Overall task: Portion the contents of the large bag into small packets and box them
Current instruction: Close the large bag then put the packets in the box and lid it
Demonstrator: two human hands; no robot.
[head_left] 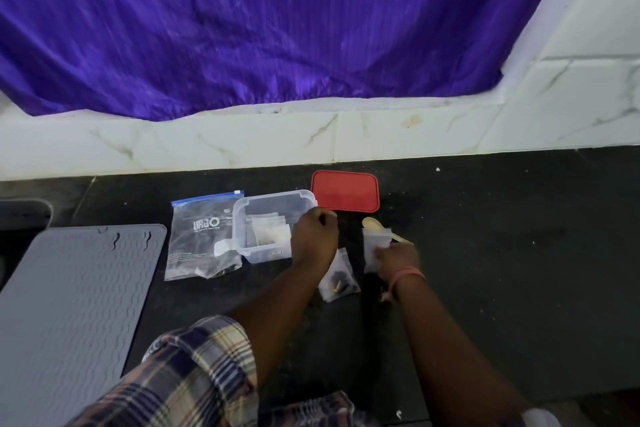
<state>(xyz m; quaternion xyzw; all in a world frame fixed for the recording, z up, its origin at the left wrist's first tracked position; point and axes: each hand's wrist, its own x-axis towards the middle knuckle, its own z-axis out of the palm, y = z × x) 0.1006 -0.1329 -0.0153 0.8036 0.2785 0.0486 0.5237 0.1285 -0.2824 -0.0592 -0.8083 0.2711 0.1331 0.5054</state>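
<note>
Left hand (313, 230) curled at clear box (242, 215) of packets (268, 232); right hand (394, 258) pinches a packet (374, 246).

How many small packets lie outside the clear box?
2: one packet on the floor between the hands, one packet under the right hand. More sit inside the box, overlapping.
</note>
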